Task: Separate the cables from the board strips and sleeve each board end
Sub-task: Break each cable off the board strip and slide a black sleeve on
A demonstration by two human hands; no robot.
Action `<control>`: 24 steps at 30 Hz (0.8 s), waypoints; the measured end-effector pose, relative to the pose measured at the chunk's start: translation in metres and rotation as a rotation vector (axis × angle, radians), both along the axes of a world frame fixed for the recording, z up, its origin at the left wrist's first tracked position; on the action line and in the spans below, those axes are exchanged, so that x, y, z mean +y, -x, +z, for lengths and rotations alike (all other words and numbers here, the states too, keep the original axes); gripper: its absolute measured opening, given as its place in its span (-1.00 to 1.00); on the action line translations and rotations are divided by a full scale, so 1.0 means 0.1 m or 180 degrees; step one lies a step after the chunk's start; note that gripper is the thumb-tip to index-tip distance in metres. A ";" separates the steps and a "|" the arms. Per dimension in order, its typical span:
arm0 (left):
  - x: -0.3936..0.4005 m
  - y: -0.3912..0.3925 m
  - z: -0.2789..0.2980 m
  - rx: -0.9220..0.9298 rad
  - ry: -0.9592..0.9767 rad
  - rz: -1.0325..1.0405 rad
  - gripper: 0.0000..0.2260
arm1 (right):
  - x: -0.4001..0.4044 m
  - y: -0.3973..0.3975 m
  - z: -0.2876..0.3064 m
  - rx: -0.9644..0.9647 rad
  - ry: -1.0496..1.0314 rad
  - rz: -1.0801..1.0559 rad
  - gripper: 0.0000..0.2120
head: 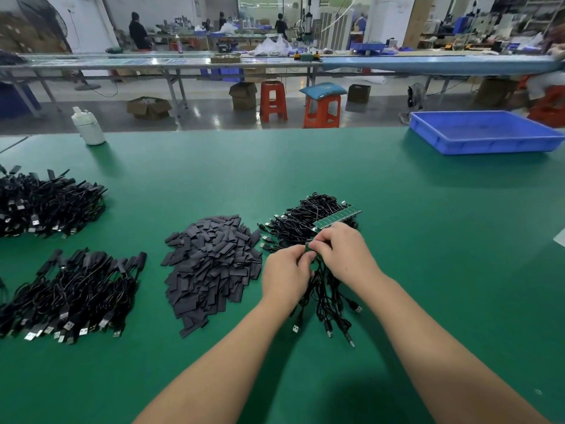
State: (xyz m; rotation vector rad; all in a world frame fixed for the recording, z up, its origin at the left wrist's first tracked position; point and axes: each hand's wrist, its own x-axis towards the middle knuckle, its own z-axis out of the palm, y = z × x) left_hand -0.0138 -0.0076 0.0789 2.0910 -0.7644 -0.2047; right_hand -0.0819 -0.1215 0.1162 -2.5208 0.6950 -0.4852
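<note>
A green board strip (337, 220) lay tilted atop a tangle of black cables (308, 221) on the counter. A second strip end (311, 246) sat pinched between both hands, its black cables (328, 301) hanging toward the person, plugs splayed on the counter. Left of them lay a heap of flat black sleeves (211, 267).

From my feed the hall is evenly bright, lit from overhead. Soft shadows fall toward six o'clock under the forearms on the green table (397, 209), and toward nine o'clock beside the blue tray (486, 133). Straight lines bow at the twelve o'clock edge from the wide lens. The background looks soft, with motion blur at two o'clock.
</note>
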 end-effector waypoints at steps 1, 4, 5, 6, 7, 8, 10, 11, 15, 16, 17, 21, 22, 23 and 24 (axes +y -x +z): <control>-0.01 0.01 0.00 -0.0024 -0.0001 0.0045 -0.79 | 0.01 0.00 -0.01 -0.0037 -0.0003 -0.0054 -0.84; -0.03 0.05 0.01 -0.0153 -0.0055 0.0141 -0.77 | 0.04 0.00 -0.05 -0.0157 -0.0028 -0.0208 -0.83; -0.04 0.06 0.01 -0.0213 -0.0071 0.0163 -0.76 | 0.05 -0.01 -0.07 -0.0181 -0.0033 -0.0266 -0.83; -0.06 0.07 0.01 -0.0261 -0.0070 0.0186 -0.75 | 0.05 -0.01 -0.09 -0.0209 -0.0037 -0.0329 -0.83; -0.06 0.08 0.00 -0.0293 -0.0038 0.0210 -0.74 | 0.06 -0.01 -0.11 -0.0251 -0.0042 -0.0398 -0.82; -0.07 0.09 0.01 -0.0301 0.0011 0.0234 -0.72 | 0.07 -0.02 -0.13 -0.0301 -0.0048 -0.0464 -0.82; -0.09 0.10 0.00 -0.0264 0.0070 0.0243 -0.71 | 0.07 -0.03 -0.16 -0.0368 -0.0060 -0.0521 -0.83; -0.08 0.09 0.00 -0.0232 0.0080 0.0241 -0.70 | 0.05 -0.04 -0.17 -0.0378 -0.0049 -0.0498 -0.83; 0.06 -0.08 0.00 -0.0290 0.0169 0.0358 -0.75 | -0.14 -0.01 -0.20 -0.0400 0.0075 -0.0433 -0.81; 0.11 -0.12 0.01 -0.0374 0.0198 0.0349 -0.80 | -0.23 0.01 -0.21 -0.0339 0.0094 -0.0461 -0.80; 0.15 -0.16 0.03 -0.0417 0.0236 0.0306 -0.82 | -0.32 0.03 -0.23 -0.0186 0.0108 -0.0497 -0.78; 0.28 -0.24 0.15 -0.0404 0.0174 -0.0082 -0.82 | -0.47 0.07 -0.31 0.0373 0.0337 -0.0664 -0.60; 0.30 -0.25 0.18 -0.0350 0.0202 -0.0155 -0.87 | -0.44 0.06 -0.33 0.0213 0.0384 -0.0605 -0.60; 0.31 -0.25 0.20 -0.0236 0.0298 -0.0208 -0.93 | -0.37 0.05 -0.33 -0.0037 0.0311 -0.0465 -0.63; 0.32 -0.24 0.22 -0.0072 0.0418 -0.0244 -0.95 | -0.29 0.04 -0.33 -0.0285 -0.0009 -0.0277 -0.68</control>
